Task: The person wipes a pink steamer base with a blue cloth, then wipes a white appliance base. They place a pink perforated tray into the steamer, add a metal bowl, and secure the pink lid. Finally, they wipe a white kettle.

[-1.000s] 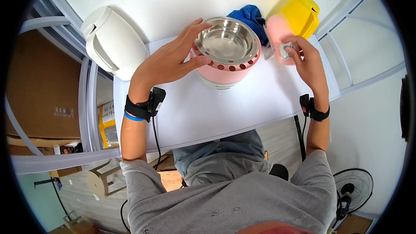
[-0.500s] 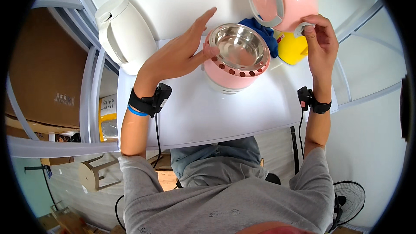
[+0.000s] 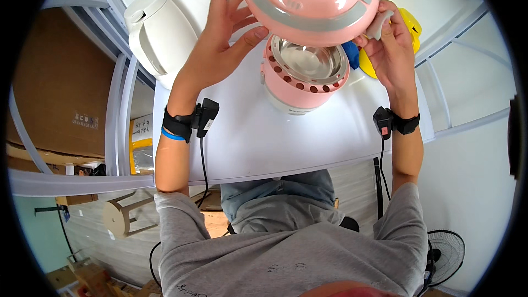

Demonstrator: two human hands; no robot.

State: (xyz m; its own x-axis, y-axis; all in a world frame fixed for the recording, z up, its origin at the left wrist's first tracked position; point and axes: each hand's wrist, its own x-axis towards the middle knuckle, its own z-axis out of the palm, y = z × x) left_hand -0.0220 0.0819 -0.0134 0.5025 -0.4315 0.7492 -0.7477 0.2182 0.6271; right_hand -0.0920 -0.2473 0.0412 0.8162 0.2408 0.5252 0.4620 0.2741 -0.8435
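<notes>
I see the white jug (image 3: 169, 38) beside the left hand (image 3: 221, 45), spread at the pink lid (image 3: 305, 11), grip unclear; the lid hovers over the pink pot (image 3: 294, 92), well inside the table's (image 3: 275, 148) near edge; the right hand (image 3: 389, 49) pinches the latch (image 3: 379, 25).

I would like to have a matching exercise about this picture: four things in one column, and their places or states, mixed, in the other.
1. pink domed lid with a grey band
2. tall white jug with a handle
3. round pink-and-white pot
4. yellow plastic jug

A. left of the left hand
B. partly hidden behind the right hand
C. in the air, between both hands
D. with a shiny metal bowl in its top

Pairs: 1-C, 2-A, 3-D, 4-B
</notes>
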